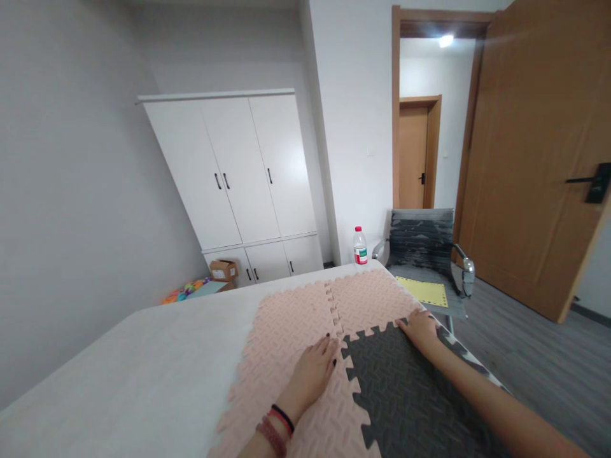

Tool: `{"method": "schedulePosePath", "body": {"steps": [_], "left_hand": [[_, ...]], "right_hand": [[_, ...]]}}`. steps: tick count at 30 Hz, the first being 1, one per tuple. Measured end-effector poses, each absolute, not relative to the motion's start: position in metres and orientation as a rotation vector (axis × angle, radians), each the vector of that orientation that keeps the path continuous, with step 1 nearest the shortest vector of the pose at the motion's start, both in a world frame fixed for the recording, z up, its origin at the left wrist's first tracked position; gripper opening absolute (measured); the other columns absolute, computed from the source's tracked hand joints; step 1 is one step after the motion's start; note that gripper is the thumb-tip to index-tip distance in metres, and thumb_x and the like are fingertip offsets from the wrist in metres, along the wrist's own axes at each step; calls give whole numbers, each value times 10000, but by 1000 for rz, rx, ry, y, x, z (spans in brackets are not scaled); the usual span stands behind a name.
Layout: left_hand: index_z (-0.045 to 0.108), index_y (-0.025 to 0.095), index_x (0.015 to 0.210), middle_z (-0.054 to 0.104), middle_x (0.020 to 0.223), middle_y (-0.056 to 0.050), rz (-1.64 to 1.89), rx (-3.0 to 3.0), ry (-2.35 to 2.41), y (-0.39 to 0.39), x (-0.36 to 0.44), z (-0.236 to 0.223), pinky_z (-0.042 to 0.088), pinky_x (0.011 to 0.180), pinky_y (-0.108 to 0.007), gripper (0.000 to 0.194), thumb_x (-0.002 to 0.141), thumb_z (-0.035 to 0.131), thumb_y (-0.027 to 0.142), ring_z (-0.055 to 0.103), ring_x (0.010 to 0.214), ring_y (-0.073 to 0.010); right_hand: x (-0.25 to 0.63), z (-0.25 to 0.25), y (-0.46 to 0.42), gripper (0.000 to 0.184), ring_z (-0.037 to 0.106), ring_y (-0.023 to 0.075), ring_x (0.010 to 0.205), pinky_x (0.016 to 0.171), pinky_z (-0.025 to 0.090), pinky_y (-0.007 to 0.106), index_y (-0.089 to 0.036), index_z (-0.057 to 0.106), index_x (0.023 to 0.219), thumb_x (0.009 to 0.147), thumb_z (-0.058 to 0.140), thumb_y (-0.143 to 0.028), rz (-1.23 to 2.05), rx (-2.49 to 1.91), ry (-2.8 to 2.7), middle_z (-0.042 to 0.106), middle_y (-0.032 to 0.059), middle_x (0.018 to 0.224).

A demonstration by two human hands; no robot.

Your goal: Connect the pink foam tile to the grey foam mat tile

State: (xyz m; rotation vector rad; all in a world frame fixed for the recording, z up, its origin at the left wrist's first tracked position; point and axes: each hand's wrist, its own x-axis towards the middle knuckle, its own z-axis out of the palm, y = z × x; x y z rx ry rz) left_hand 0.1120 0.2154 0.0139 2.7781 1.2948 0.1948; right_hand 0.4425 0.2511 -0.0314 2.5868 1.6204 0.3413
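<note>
We press our left hand (312, 372) flat, fingers spread, on the pink foam tile (286, 356) at its toothed seam with the dark grey foam tile (405, 394), which lies on the table (143, 369). Our right hand (420, 327) rests open on the grey tile's far edge. We judge the teeth half-seated; next comes firm downward pressure along the seam. Beyond the grey tile stand a chair (424, 254) and a water bottle (360, 246)

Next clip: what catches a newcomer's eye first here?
Pink foam mats and a dark grey foam mat interlock on the white table. The left hand lies on a pink mat, the right hand on the grey mat's far corner. A water bottle stands beyond.
</note>
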Motion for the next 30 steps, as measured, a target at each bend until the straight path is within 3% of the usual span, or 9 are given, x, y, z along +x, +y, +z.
{"method": "schedulePosePath", "body": {"steps": [4, 9, 11, 14, 16, 19, 23, 30], "left_hand": [[410, 217, 1347, 453, 1391, -110, 242, 2741, 1274, 220, 117, 7, 337, 1051, -402, 467, 884, 353, 208, 396, 1290, -230], [522, 284, 1247, 552, 1308, -13, 328, 2661, 1277, 251, 96, 20, 350, 1039, -295, 380, 910, 353, 326, 493, 1200, -163], [503, 208, 1268, 527, 1333, -53, 418, 2570, 1441, 275, 74, 24, 316, 1064, -296, 412, 899, 360, 320, 464, 1230, -172], [415, 8, 1295, 463, 1356, -203, 560, 2346, 1791, 311, 29, 25, 276, 1085, -362, 494, 879, 341, 263, 418, 1272, -235], [410, -47, 1264, 470, 1325, -259, 600, 2186, 1965, 329, -1, 24, 296, 1065, -402, 499, 854, 354, 232, 437, 1257, -272], [461, -32, 1214, 547, 1242, -255, 622, 2015, 2079, 344, -35, 20, 374, 1000, -392, 476, 825, 392, 233, 518, 1181, -285], [476, 34, 1232, 572, 1252, -187, 673, 1919, 2059, 350, -51, 9, 411, 968, -323, 485, 831, 422, 301, 544, 1160, -239], [509, 106, 1209, 608, 1226, -100, 798, 1780, 2059, 349, -58, -10, 427, 943, -274, 428, 827, 428, 281, 570, 1122, -201]], "right_hand": [[442, -31, 251, 767, 448, 426, 1100, 693, 461, 526, 80, 440, 1280, 889, 413, -578, 339, 2575, 1630, 482, 349, 1173], [441, -29, 250, 747, 464, 441, 1090, 693, 460, 507, 100, 463, 1248, 890, 430, -554, 320, 2565, 1678, 479, 371, 1158], [446, -26, 251, 702, 503, 424, 1049, 696, 460, 472, 76, 534, 1181, 885, 444, -554, 290, 2549, 1737, 514, 355, 1114], [465, -16, 255, 555, 569, 346, 972, 759, 446, 417, -49, 653, 994, 891, 443, -552, 228, 2509, 1881, 598, 255, 1005], [482, -7, 260, 486, 578, 312, 967, 809, 428, 402, -101, 659, 950, 906, 432, -529, 208, 2510, 1951, 613, 208, 979], [501, -2, 275, 442, 542, 313, 1041, 852, 406, 419, -101, 603, 1063, 937, 392, -468, 217, 2581, 1985, 568, 212, 1090], [509, -20, 305, 443, 492, 303, 1120, 901, 383, 437, -100, 516, 1210, 929, 418, -428, 112, 2655, 2030, 508, 196, 1223], [517, -61, 337, 555, 431, 210, 1216, 1024, 299, 270, -42, 403, 1339, 917, 420, -402, -135, 2623, 2220, 454, 157, 1330]]}}
